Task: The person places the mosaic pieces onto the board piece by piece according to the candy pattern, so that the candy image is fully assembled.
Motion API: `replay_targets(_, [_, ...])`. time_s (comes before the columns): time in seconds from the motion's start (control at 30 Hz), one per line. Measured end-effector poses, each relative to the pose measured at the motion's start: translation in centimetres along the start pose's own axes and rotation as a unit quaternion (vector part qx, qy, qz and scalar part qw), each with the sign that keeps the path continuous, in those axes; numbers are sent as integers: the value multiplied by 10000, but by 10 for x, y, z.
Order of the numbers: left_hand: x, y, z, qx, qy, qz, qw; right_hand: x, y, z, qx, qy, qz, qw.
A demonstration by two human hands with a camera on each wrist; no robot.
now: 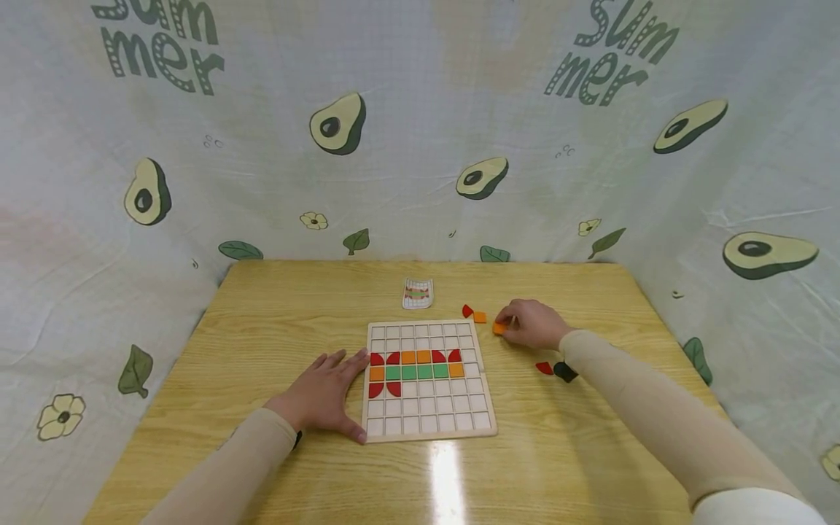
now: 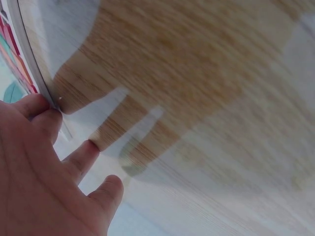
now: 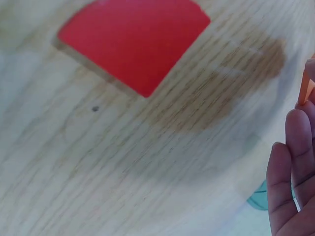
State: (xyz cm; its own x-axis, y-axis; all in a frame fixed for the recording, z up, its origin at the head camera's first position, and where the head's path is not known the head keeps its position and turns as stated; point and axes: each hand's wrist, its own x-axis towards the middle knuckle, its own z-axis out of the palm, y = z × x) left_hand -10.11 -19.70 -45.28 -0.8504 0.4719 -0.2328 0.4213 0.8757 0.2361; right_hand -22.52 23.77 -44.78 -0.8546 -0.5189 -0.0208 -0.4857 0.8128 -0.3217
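A wooden grid board (image 1: 429,419) lies on the table, its cells partly filled with red quarter-circle tiles (image 1: 438,356), orange square tiles (image 1: 408,357) and a row of green square tiles (image 1: 425,372). Along the board's left edge my left hand (image 1: 321,394) rests with spread fingers, thumb at the lower corner; the left wrist view shows its fingertips against the rim (image 2: 42,88). Right of the board, my right hand (image 1: 534,324) pinches an orange square tile (image 1: 499,329) between thumb and fingers. In the right wrist view that tile (image 3: 306,88) appears edge-on at the right border.
Beyond the board lies a small pattern card (image 1: 418,294). A loose red quarter-circle (image 1: 467,310) and an orange square (image 1: 480,317) lie near the board's upper right corner. Another red quarter-circle (image 1: 544,368) is below the right forearm. A patterned curtain (image 1: 420,146) hangs behind the table.
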Motion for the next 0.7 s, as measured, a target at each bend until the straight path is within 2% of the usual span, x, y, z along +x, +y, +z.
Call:
replay_targets(0.2, [1,0,1,31,20,0,10000,-9,-9,-5,77,-35,-50,10000])
replay_targets(0.33, [1,0,1,-4,22,-8,10000,-15,-20,-7,150,5,-275,9995])
replay_targets(0.7, [0,1,-2,5,-12,10,10000,-19,-72,-3,180,-109,-965,9951])
